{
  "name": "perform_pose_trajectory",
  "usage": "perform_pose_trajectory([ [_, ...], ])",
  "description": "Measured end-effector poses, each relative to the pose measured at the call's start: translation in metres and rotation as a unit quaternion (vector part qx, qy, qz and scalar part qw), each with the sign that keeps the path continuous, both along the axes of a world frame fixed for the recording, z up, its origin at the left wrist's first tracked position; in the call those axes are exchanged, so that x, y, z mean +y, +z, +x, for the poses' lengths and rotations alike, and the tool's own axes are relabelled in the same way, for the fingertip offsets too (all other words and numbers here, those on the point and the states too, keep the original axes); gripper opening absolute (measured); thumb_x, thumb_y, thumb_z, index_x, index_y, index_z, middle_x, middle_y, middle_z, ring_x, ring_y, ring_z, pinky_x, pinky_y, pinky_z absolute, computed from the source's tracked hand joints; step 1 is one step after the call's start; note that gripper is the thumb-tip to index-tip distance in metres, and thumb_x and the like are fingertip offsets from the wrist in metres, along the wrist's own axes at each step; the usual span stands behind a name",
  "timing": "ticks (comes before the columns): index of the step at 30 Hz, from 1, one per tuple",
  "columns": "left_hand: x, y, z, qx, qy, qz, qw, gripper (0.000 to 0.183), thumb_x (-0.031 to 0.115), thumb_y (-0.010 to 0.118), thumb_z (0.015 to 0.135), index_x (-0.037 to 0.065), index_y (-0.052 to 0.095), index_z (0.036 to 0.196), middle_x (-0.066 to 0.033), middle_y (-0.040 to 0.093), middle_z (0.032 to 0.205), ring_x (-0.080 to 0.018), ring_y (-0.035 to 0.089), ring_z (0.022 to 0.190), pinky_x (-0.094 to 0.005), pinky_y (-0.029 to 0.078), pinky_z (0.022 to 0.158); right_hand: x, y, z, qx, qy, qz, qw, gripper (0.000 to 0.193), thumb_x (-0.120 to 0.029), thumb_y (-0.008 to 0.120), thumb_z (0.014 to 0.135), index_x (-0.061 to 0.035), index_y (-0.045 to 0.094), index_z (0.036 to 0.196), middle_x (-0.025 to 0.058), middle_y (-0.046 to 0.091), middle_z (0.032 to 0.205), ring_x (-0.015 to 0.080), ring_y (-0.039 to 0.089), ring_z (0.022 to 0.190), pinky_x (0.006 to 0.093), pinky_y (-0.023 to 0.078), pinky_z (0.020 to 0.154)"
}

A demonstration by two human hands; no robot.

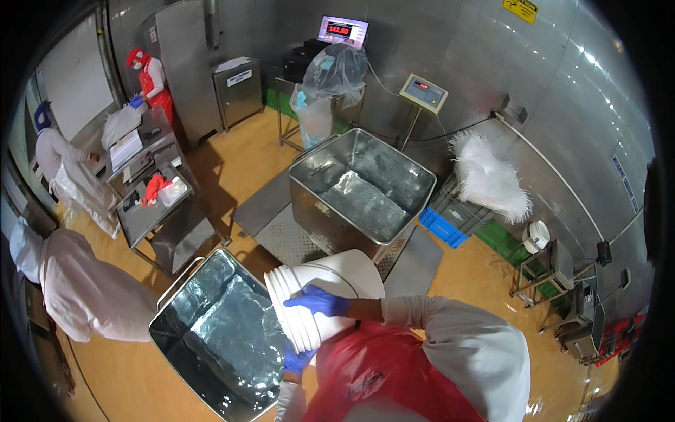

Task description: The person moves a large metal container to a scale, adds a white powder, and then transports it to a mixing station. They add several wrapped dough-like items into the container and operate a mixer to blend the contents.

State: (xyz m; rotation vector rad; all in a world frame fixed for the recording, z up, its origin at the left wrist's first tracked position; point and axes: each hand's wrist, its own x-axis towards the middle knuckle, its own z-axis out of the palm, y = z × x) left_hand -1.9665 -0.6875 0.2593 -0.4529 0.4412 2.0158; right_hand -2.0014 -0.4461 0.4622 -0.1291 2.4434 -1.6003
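A large white plastic bucket (330, 271) lies tilted on its side in front of me, its ribbed rim end pointing left over a steel tub (160, 336). The tub holds a clear, shiny liquid that looks like water. My right hand (318, 301), in a blue glove, is wrapped over the bucket's upper side behind the ribs. Below, my left hand (298, 357), also blue-gloved, grips the bucket near the lower part of its rim; some of its fingers are hidden. The bucket's opening faces away, so its inside cannot be seen.
Ahead, a second steel tub (327, 225) stands on a floor scale platform (271, 221), with a display (424, 93) on a post behind. White sacks (489, 172) lie over crates (450, 218) at right. A person in white (91, 292) bends close on the left, near a steel cart (144, 225).
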Motion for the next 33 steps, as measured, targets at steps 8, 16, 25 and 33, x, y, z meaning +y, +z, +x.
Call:
perform_pose_trajectory([
  [8, 0.0, -0.035, 0.026, 0.762, -0.281, -0.454, 0.367, 0.068, 0.059, 0.045, 0.094, 0.014, 0.042, 0.144, -0.0061, 0.045, 0.147, -0.0256, 0.042, 0.135, -0.0406, 0.03, 0.113, -0.059, -0.099, 0.0, -0.045, 0.055, -0.602, 0.795, 0.05, -0.03, 0.053, 0.098, -0.0009, 0.043, 0.137, 0.0121, 0.045, 0.138, 0.0228, 0.04, 0.131, 0.0338, 0.025, 0.114],
  [16, 0.036, 0.021, 0.022, 0.654, -0.152, -0.43, 0.603, 0.06, 0.049, 0.057, 0.093, 0.009, 0.048, 0.136, -0.0093, 0.053, 0.135, -0.0233, 0.05, 0.122, -0.039, 0.039, 0.105, -0.045, 0.104, 0.012, 0.035, 0.077, -0.595, 0.799, 0.043, -0.01, 0.053, 0.095, 0.0007, 0.043, 0.136, 0.0167, 0.049, 0.136, 0.0227, 0.049, 0.126, 0.0295, 0.036, 0.11],
  [25, 0.135, 0.124, -0.061, 0.059, -0.087, 0.019, 0.994, 0.071, 0.064, 0.044, 0.093, 0.012, 0.045, 0.141, -0.0168, 0.056, 0.129, -0.0324, 0.059, 0.108, -0.0477, 0.051, 0.092, 0.184, 0.148, -0.029, 0.02, 0.06, 0.211, 0.975, 0.04, -0.018, 0.06, 0.091, -0.0016, 0.056, 0.127, 0.013, 0.058, 0.127, 0.0265, 0.056, 0.116, 0.04, 0.046, 0.1],
  [33, 0.201, 0.138, -0.091, 0.523, -0.153, -0.196, 0.815, 0.062, 0.042, 0.055, 0.096, 0.01, 0.039, 0.147, -0.0121, 0.04, 0.149, -0.0251, 0.047, 0.129, -0.036, 0.042, 0.104, 0.534, 0.166, 0.018, -0.073, -0.342, -0.34, 0.873, 0.047, -0.033, 0.046, 0.102, -0.0026, 0.048, 0.138, 0.0133, 0.056, 0.134, 0.0252, 0.054, 0.122, 0.0404, 0.043, 0.105],
])
